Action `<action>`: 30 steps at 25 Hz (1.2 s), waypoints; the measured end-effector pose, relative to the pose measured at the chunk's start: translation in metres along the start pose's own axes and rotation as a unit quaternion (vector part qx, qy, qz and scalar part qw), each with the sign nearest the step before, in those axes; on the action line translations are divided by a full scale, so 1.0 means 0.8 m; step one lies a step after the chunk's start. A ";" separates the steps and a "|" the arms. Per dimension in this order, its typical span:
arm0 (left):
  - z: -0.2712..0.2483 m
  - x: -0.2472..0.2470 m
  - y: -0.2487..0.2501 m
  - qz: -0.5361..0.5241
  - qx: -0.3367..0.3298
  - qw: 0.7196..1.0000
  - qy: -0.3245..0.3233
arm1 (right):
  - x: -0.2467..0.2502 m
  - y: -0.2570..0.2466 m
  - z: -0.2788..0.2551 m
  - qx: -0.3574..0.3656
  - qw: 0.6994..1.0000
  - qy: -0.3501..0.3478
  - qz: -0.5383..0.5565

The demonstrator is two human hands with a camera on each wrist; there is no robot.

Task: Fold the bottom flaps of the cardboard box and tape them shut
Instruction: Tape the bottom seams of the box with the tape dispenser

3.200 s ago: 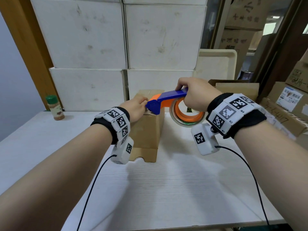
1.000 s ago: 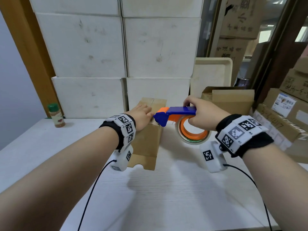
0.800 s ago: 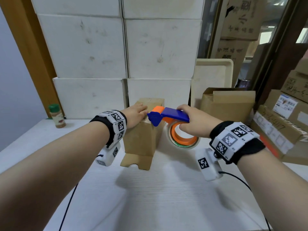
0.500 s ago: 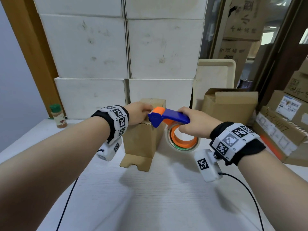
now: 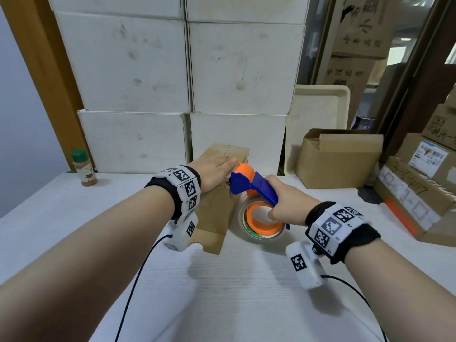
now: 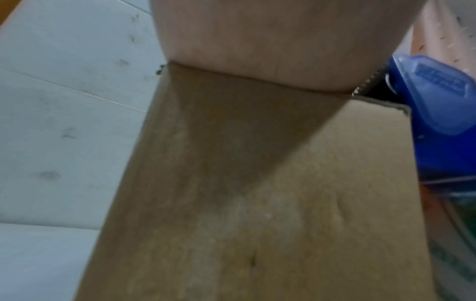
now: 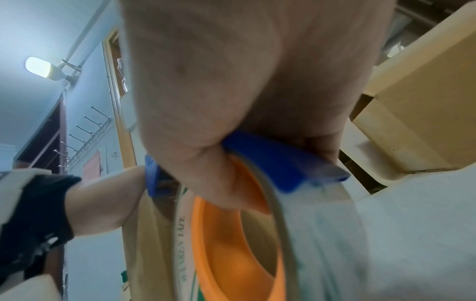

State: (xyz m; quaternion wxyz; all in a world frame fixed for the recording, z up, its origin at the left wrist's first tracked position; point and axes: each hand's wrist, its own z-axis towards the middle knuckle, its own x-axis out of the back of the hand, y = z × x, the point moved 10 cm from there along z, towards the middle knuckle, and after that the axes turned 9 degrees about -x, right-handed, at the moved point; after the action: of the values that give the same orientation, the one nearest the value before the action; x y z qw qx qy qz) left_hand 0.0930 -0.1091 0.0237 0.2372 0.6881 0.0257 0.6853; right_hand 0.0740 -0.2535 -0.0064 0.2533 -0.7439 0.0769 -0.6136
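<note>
A small brown cardboard box stands on the white table with its folded flaps facing up. My left hand lies flat on those flaps with straight fingers; in the left wrist view the palm presses the box at its top edge. My right hand grips a blue and orange tape dispenser, whose head sits at the box's near right top edge beside the left fingertips. Its tape roll hangs beside the box's right side. In the right wrist view my fingers curl round the blue handle.
White cartons are stacked behind the box. A spice jar stands at the back left. An open brown box and a cream tray are at the back right, and more cardboard boxes line the right edge.
The dispenser has come back toward me along the box top and tilted down, so the roll hangs lower. My left hand has flattened on the flaps. The view has shifted slightly.
</note>
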 end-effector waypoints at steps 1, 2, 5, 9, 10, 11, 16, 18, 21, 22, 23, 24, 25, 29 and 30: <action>0.001 -0.002 -0.001 0.001 0.001 1.000 -0.004 | -0.001 0.002 0.000 0.000 1.000 0.002 0.008; 0.002 -0.003 -0.001 -0.001 0.001 1.000 -0.009 | -0.002 0.004 0.000 -0.001 1.000 0.003 0.017; 0.008 -0.007 -0.006 -0.018 0.000 1.000 -0.023 | -0.008 0.011 0.000 -0.003 0.999 0.005 0.039; 0.011 -0.010 -0.010 -0.021 -0.002 0.999 -0.032 | -0.009 0.016 0.002 0.001 0.998 0.010 0.054; 0.010 -0.010 -0.010 -0.020 -0.003 0.999 -0.031 | -0.008 0.016 0.002 0.003 0.998 0.011 0.058; 0.009 -0.009 -0.009 -0.021 -0.004 0.999 -0.031 | -0.008 0.016 0.002 0.004 0.998 0.011 0.061; -0.007 0.000 0.006 -0.056 0.006 0.998 -0.012 | -0.004 0.013 -0.001 0.021 0.997 0.020 0.078; -0.011 0.001 0.009 -0.047 0.008 0.999 -0.012 | -0.001 0.013 -0.006 0.026 0.996 0.026 0.082; -0.008 -0.003 0.006 -0.018 0.004 1.000 -0.019 | 0.001 0.014 -0.011 0.024 0.996 0.029 0.079; -0.005 -0.005 0.004 -0.011 0.002 1.000 -0.021 | 0.003 0.014 -0.011 0.021 0.997 0.029 0.070; -0.003 -0.007 0.003 -0.004 0.002 1.000 -0.025 | 0.004 0.016 -0.010 0.015 0.998 0.030 0.061; -0.002 -0.008 0.001 0.002 0.002 1.000 -0.027 | 0.006 0.017 -0.009 0.011 0.998 0.030 0.056; -0.001 -0.008 -0.001 0.006 0.002 1.000 -0.026 | 0.005 0.016 -0.009 0.011 0.998 0.029 0.052; 0.000 -0.010 0.000 -0.006 -0.003 0.999 -0.032 | -0.001 0.018 -0.008 0.015 0.997 0.030 0.066; -0.001 -0.010 0.000 -0.002 -0.002 1.000 -0.030 | -0.003 0.019 -0.009 0.016 0.997 0.031 0.067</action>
State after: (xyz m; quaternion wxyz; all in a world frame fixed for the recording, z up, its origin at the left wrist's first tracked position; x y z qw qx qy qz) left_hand 0.0919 -0.1120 0.0165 0.2406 0.7081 0.0189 0.6636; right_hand 0.0693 -0.2678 -0.0151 0.3031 -0.7137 0.1245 -0.6191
